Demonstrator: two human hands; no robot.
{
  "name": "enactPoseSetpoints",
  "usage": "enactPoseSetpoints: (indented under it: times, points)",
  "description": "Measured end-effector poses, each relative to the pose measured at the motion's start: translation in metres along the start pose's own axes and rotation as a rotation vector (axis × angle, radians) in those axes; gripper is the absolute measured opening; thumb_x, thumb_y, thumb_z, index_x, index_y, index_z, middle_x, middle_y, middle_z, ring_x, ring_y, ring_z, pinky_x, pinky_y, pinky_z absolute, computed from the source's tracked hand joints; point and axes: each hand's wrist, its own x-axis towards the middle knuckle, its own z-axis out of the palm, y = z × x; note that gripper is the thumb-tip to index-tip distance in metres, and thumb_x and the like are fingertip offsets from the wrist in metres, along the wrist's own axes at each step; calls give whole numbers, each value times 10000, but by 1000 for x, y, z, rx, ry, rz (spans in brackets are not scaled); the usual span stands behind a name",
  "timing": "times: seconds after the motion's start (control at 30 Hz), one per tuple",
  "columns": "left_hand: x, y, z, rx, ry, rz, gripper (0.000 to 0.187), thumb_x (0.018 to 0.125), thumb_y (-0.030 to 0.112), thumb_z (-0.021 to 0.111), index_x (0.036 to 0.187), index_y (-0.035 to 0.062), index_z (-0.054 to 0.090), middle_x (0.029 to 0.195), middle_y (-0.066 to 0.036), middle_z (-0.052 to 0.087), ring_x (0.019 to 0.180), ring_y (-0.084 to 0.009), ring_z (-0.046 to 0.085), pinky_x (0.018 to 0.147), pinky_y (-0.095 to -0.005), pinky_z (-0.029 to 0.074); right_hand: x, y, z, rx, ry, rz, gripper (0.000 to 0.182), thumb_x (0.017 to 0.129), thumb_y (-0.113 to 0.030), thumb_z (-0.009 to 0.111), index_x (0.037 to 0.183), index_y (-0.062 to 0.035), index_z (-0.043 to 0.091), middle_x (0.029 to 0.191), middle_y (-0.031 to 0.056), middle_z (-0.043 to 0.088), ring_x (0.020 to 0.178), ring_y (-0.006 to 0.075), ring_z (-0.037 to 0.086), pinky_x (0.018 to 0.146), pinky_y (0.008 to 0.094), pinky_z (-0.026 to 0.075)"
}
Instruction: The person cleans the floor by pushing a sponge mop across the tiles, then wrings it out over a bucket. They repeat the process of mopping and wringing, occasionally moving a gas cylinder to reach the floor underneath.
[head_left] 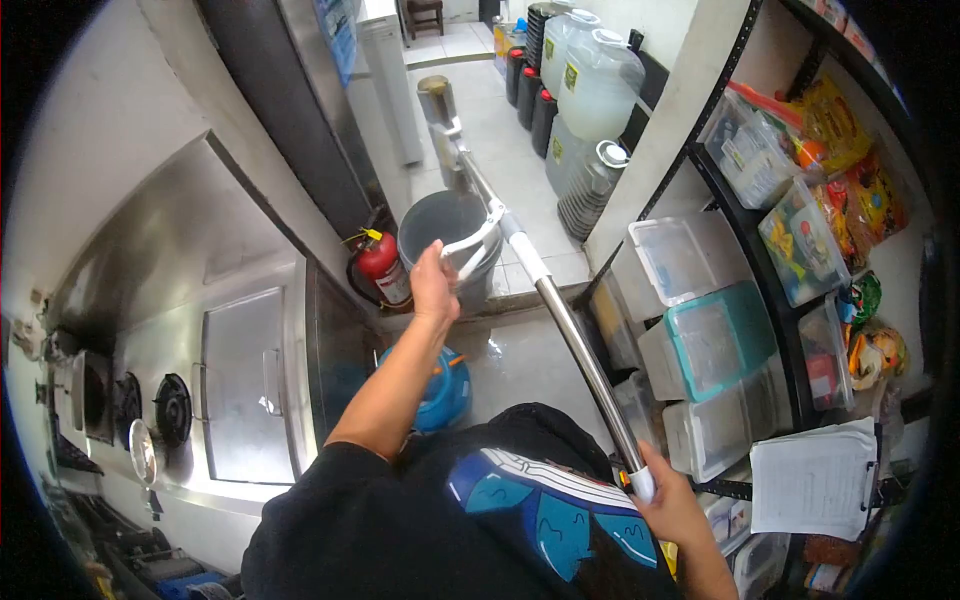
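Left hand (433, 283), just left of centre frame, is closing its fingers around the white handle (472, 244) of the grey bucket (450, 232), knuckles toward the camera, arm stretching up from the black shirt (440, 520) at the bottom of the frame. The bucket is sitting upper centre, over the wet floor (520, 350), right beside a red fire extinguisher (384, 268) standing to its left.

Right hand (672, 505), lower right of the frame, is wrapping tightly around the lower end of a long metal pole (570, 330). That pole is running diagonally up and left, crossing over the bucket's rim and ending in a metal head (437, 100) at top centre; how it is joined to the bucket I cannot tell.

Around the action: a blue gas canister (447, 390) is lying low just below the left forearm. Steel counter with burners (150, 410) is filling the left side. Clear plastic storage boxes (700, 340) are stacking on shelves at right, a clipboard (815, 480) with papers hanging lower right, and big water jugs (595, 80) are lining up at top centre-right.
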Motion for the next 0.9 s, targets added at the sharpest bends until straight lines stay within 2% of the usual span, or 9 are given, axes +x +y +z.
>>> enactPoseSetpoints:
  times: [0.03,0.1,0.13,0.2,0.33,0.5,0.63,0.77,0.9]
  points:
    - [5,1,-2,53,-9,24,287,837,261,511,600,131,413,486,37,346,422,-89,316,436,-241,293,2,6,-1,44,0,-36,671,681,-6,580,1297,-93,329,887,153,598,701,250,601,652,323,464]
    - [23,14,-1,265,-73,128,316,834,251,519,558,139,415,474,34,352,405,-82,320,384,-232,250,2,-4,-8,299,-96,253,675,667,45,556,1299,-61,344,997,55,544,767,111,526,668,242,439]
    - [41,14,-5,403,-121,323,342,830,224,545,530,97,440,523,52,370,481,-61,296,429,-255,219,3,-4,-8,333,-123,244,678,664,50,553,1300,-64,346,1000,51,540,779,104,519,669,231,431]
    - [61,32,7,502,-130,321,349,822,224,552,521,77,455,507,61,362,470,-53,293,432,-256,221,5,-1,-6,403,-173,216,684,659,58,546,1301,-71,349,1005,43,530,804,88,505,672,210,415]
    - [95,37,26,732,-209,275,372,805,285,561,527,42,512,492,35,415,456,-65,347,431,-261,253,1,20,3,548,-159,162,687,652,58,542,1300,-56,345,1017,29,519,805,92,499,681,206,411]
    - [152,-3,52,1203,-350,349,464,757,423,504,642,-14,605,600,-165,587,602,-275,579,588,-384,426,-2,24,-1,667,-189,285,677,663,27,551,1299,-60,337,823,20,539,637,83,513,554,197,415]
    - [135,-22,91,1346,-522,289,483,783,432,436,725,-6,631,767,-221,610,760,-361,585,697,-398,445,-17,21,-7,916,-208,461,682,666,33,545,1298,-76,314,634,18,491,436,102,464,381,234,385]
    - [158,-85,108,1478,-614,229,525,793,449,398,800,-21,631,866,-267,589,867,-404,560,789,-418,433,-54,34,-20,1250,-318,537,756,667,27,565,1328,-82,214,597,58,470,419,148,478,358,258,380]
    - [118,-115,144,1580,-831,148,554,808,461,404,792,-49,620,873,-276,582,888,-403,556,817,-411,423,-92,47,-25,1128,-237,682,750,666,22,577,1322,-78,227,609,62,480,427,151,484,372,256,392]
